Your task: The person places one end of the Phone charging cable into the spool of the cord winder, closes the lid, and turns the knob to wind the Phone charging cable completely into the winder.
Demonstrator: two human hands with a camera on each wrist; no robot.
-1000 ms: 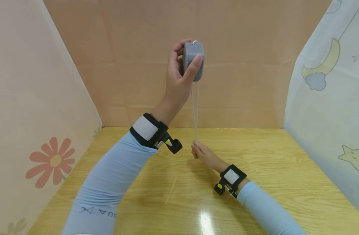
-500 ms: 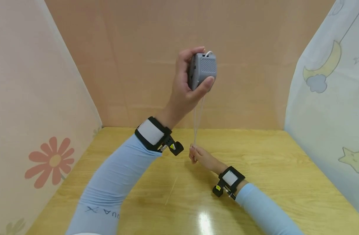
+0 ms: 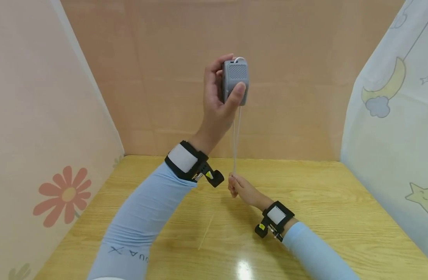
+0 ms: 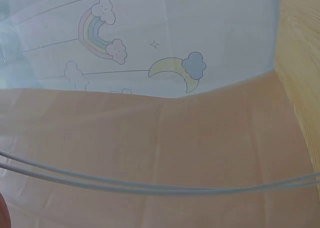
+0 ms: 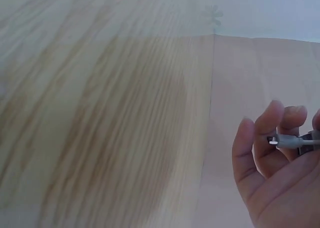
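Up high, your left hand (image 3: 219, 93) gripped a small grey box (image 3: 235, 80), thumb across its front. From it a doubled white cord (image 3: 236, 144) ran straight down to your right hand (image 3: 241, 187), which pinched the cord's plug end (image 5: 286, 141) just above the tabletop (image 3: 326, 202). You seemed midway through stretching the cord out; next would likely call for keeping it taut.
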